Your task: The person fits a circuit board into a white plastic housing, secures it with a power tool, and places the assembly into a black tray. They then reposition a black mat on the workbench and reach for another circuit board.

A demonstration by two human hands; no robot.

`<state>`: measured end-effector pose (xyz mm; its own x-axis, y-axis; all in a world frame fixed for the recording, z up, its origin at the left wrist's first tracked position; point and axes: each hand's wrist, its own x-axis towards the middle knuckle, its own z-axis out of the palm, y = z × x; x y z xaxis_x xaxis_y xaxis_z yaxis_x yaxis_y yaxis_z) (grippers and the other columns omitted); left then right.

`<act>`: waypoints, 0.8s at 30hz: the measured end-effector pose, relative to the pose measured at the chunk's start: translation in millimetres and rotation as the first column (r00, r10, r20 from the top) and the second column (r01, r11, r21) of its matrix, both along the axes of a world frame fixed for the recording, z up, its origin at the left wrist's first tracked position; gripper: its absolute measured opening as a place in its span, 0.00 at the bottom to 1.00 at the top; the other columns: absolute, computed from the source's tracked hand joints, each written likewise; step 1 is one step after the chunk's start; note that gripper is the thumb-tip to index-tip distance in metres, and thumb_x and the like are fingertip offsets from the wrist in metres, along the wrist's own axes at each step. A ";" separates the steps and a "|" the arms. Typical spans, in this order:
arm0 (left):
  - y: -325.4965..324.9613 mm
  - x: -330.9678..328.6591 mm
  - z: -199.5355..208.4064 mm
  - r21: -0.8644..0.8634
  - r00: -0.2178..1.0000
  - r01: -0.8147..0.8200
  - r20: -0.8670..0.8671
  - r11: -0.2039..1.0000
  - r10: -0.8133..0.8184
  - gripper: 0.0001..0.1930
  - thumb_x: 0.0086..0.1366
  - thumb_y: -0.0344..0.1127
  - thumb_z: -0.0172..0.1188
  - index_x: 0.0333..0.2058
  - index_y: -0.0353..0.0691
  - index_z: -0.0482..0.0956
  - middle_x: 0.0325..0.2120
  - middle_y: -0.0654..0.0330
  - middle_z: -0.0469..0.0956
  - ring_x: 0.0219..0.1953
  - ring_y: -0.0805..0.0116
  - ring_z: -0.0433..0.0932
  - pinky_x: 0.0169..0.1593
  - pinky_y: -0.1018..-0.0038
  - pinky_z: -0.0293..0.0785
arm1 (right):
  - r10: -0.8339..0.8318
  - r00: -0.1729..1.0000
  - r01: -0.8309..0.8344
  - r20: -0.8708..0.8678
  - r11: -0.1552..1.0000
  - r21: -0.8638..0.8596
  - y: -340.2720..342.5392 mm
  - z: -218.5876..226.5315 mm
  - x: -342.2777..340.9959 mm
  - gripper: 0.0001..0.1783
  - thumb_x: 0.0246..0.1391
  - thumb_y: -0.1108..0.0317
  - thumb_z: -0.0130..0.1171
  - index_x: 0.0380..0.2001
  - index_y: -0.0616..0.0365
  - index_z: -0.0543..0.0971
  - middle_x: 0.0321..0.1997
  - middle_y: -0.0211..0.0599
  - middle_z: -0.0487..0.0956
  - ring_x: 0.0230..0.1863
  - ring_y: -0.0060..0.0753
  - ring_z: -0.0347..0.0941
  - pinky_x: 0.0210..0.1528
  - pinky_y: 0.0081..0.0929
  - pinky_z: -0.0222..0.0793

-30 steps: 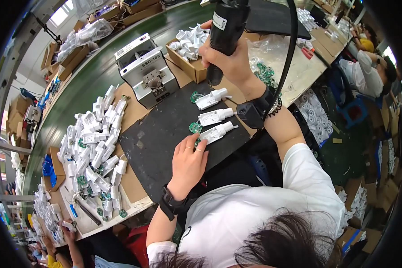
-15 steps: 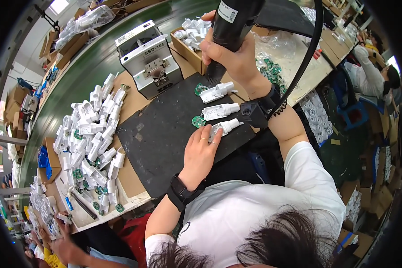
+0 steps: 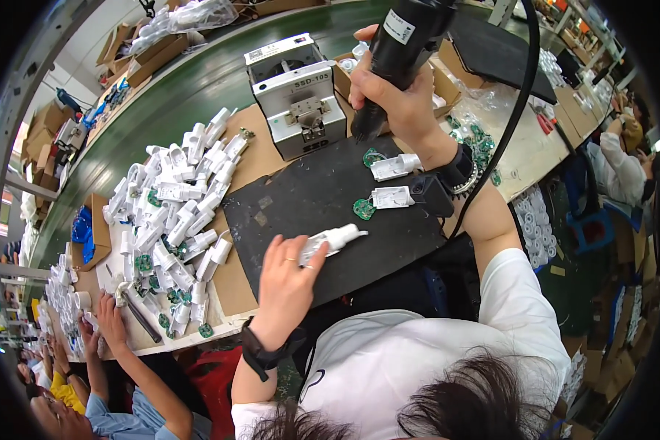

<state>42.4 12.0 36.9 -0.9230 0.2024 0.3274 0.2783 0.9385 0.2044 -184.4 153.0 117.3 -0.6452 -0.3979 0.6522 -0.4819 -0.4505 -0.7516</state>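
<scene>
My right hand [image 3: 396, 99] grips a black corded electric screwdriver [image 3: 402, 55], its tapered end pointing down above the black mat [image 3: 293, 198]. My left hand [image 3: 282, 286] rests over the near part of the mat, thumb and fingers on a white plastic housing [image 3: 339, 239] with a narrow nozzle end. Its inner side is partly covered by my fingers. Beyond it lie two similar housings, a far one [image 3: 396, 167] and a nearer one [image 3: 391, 197], each beside a green circuit board [image 3: 364, 209]. My right wrist partly hides their right ends.
A white and black metal fixture [image 3: 301, 95] stands at the mat's far edge. Left of the mat is a heap of white housings [image 3: 176, 191] with green boards. A black-handled hammer [image 3: 141, 319] lies near a co-worker's hand [image 3: 110, 323]. The screwdriver's cable [image 3: 517, 110] hangs on the right.
My left hand has drawn the nearest housing left and toward me, away from the other two. My right hand still holds the screwdriver. The whole view has shifted.
</scene>
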 end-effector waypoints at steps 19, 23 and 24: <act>22.0 -16.7 -48.7 0.211 0.995 -0.042 -0.074 0.977 0.059 0.23 0.45 0.20 0.53 0.42 0.46 0.76 0.43 0.52 0.71 0.45 0.56 0.71 0.52 0.60 0.66 | -0.013 1.000 0.013 0.025 1.000 0.008 -86.0 -25.1 -44.2 0.15 0.45 0.77 0.56 0.38 0.63 0.67 0.18 0.31 0.71 0.18 0.22 0.69 0.23 0.20 0.65; 24.6 -14.4 -50.6 0.215 0.994 -0.064 -0.068 0.975 0.080 0.23 0.45 0.20 0.53 0.43 0.46 0.76 0.43 0.52 0.71 0.46 0.56 0.71 0.53 0.60 0.65 | 0.025 0.999 -0.026 0.023 0.998 0.056 -81.4 -27.3 -41.0 0.14 0.45 0.76 0.55 0.37 0.63 0.66 0.18 0.31 0.71 0.17 0.22 0.68 0.22 0.20 0.64; 25.4 -13.5 -51.8 0.218 0.994 -0.074 -0.068 0.973 0.091 0.23 0.45 0.20 0.53 0.43 0.45 0.76 0.43 0.52 0.71 0.47 0.56 0.71 0.53 0.60 0.65 | 0.051 0.998 -0.054 0.046 0.996 0.066 -76.0 -29.0 -32.8 0.14 0.45 0.77 0.55 0.37 0.63 0.66 0.17 0.31 0.70 0.17 0.23 0.68 0.22 0.21 0.64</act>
